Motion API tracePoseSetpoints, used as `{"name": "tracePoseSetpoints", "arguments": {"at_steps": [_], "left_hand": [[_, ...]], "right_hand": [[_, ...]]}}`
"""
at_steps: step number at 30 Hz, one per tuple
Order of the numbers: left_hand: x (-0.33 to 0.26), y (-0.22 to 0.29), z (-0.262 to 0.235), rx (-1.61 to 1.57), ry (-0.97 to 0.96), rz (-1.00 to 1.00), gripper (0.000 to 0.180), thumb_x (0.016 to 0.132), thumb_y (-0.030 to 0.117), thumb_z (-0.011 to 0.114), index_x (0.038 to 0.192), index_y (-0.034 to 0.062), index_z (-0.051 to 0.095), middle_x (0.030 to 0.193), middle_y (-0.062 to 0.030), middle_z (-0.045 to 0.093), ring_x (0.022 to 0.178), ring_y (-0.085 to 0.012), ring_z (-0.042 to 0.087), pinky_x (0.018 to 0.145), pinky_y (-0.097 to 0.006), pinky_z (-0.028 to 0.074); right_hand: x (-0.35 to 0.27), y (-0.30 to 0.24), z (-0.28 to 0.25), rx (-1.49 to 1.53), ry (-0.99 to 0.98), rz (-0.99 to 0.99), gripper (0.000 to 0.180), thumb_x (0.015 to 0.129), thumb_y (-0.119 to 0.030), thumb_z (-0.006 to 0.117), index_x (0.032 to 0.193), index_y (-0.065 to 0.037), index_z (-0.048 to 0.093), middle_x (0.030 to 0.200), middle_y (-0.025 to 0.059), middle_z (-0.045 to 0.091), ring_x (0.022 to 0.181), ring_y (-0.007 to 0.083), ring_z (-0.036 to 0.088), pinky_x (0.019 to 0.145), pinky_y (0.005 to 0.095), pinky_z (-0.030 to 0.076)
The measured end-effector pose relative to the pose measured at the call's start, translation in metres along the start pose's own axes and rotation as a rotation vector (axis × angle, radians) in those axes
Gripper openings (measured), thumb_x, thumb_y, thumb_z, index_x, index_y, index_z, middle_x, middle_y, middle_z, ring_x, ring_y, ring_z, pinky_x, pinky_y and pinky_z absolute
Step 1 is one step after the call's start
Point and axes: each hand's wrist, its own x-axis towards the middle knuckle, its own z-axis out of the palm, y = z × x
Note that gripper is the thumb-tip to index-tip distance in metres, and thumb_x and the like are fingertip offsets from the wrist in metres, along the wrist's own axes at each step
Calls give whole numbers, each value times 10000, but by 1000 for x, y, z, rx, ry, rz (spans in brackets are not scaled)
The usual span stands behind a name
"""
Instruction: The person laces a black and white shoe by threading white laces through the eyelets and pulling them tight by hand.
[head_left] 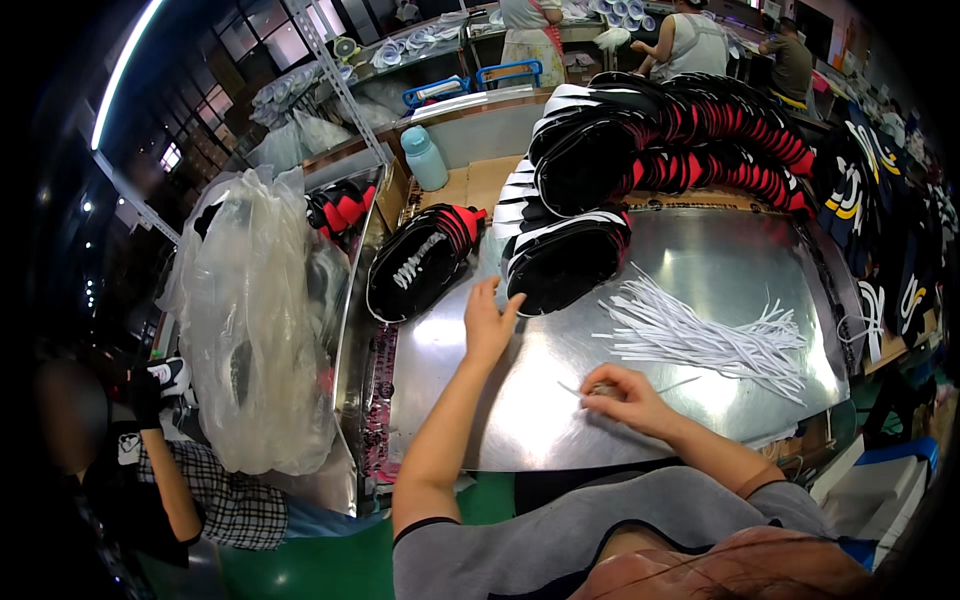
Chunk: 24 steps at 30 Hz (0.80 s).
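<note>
My left hand [488, 322] is open, thumb and fingers apart, at the near left edge of a black, white and red shoe upper [565, 268]; I cannot tell whether it touches. My right hand [628, 402] is closed over the metal tabletop, gripping a small brownish thing [603, 389] with a thin light tip sticking out to the left. Most of it is hidden by the fingers. A thin pale strand shows beyond the hand on the right. Farther right lies a loose pile of white shoelaces [700, 335]. A laced shoe upper [420, 262] rests at the left.
Long stacked rows of shoe uppers [690, 120] fill the back of the metal table [560, 430]. A light blue bottle [424, 160] stands back left. Left of the table's raised edge is a large plastic bag [255, 330], with another person [170, 470] beside it. More uppers hang at right.
</note>
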Motion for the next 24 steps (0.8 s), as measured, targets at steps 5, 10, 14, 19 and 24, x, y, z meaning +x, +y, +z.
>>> {"name": "tracePoseSetpoints", "arguments": {"at_steps": [5,10,14,19,24], "left_hand": [[7,31,4,86,-81,-323,271,851,153,713,1030,-10,592,983,-189,612,931,-344,611,801,-399,492],[-21,116,-74,-187,455,-61,188,802,8,671,965,20,578,966,-133,590,908,-297,563,848,-384,459],[-88,189,-106,66,305,271,349,732,-48,668,1064,24,589,1083,-145,586,1035,-304,560,907,-421,435],[-139,200,-4,170,-160,152,399,778,72,721,1162,43,617,1182,-130,613,1149,-317,547,988,-454,349],[-130,183,7,48,-88,184,322,828,55,694,1139,23,617,1113,-140,626,1088,-336,566,944,-457,398]], "right_hand": [[-10,-15,8,176,-155,-28,227,938,-125,700,1147,-48,655,1014,-7,660,838,21,574,664,199,455],[-58,12,-44,278,230,53,121,916,-91,691,1028,-71,648,839,-2,660,571,24,461,497,185,330],[-72,27,-62,407,362,133,88,947,-135,669,992,-73,626,816,6,653,508,13,407,455,181,284],[-66,27,-50,436,146,92,118,951,-151,670,1007,-65,614,801,3,634,506,11,387,458,167,272],[-113,-25,-107,320,312,-342,290,886,-76,670,1158,-63,570,847,-4,583,577,35,462,472,177,367]]}}
